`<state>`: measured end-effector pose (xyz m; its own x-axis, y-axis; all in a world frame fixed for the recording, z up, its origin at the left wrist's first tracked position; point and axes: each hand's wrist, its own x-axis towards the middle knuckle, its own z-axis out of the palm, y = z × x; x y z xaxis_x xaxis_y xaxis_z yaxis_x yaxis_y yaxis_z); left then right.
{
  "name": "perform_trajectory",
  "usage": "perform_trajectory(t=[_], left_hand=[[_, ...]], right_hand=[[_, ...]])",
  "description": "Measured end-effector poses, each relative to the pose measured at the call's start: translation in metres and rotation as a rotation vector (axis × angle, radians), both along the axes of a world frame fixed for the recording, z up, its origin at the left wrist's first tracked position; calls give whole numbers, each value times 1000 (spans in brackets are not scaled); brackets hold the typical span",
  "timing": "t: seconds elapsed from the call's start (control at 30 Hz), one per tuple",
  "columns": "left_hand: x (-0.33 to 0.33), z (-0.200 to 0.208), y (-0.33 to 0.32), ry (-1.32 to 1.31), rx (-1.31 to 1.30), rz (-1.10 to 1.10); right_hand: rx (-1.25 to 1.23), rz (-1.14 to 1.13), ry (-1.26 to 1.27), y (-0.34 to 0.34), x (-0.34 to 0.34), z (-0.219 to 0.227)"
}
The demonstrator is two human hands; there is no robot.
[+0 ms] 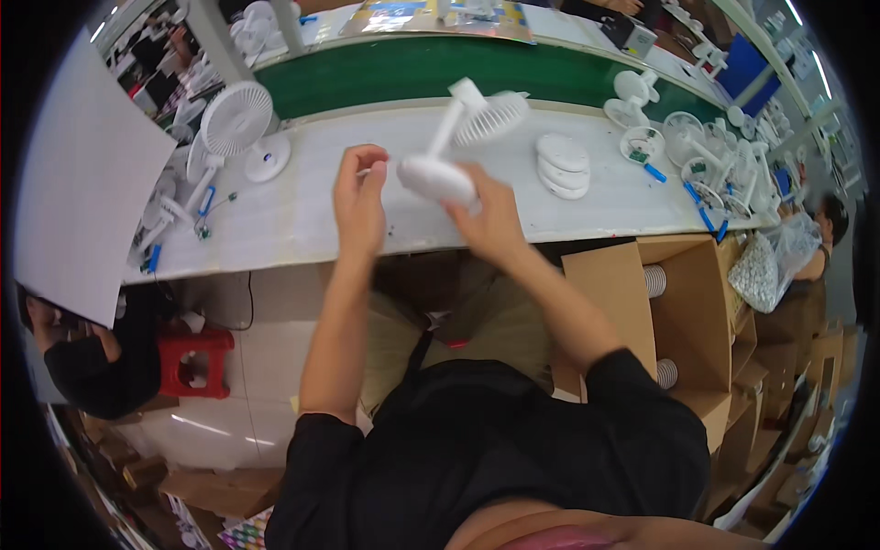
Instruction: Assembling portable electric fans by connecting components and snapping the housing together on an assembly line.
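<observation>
One open cardboard box (605, 312) stands near the right knee, two ribbed white rolls (654, 280) inside. Over the white table (298, 197), the right hand (492, 209) grips one blurred white fan (448, 130) by its round base (429, 176); the left hand (359, 209) curls beside it, whether pinching something I cannot tell. Three white discs (563, 167) lie stacked beyond; fan parts (729, 165) crowd the right end, before one green panel (394, 71)

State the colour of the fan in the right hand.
White: the fan in the right hand shows, somewhat blurred, in the head view.
</observation>
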<state>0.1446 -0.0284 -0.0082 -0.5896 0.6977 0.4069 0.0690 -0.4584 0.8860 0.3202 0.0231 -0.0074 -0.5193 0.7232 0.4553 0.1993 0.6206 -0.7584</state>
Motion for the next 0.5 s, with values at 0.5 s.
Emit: perform_trajectory(t=[0.5], left_hand=[[-239,-144,14,1013,-769,377]], right_hand=[[238,-617,-132,208,-139,-47]])
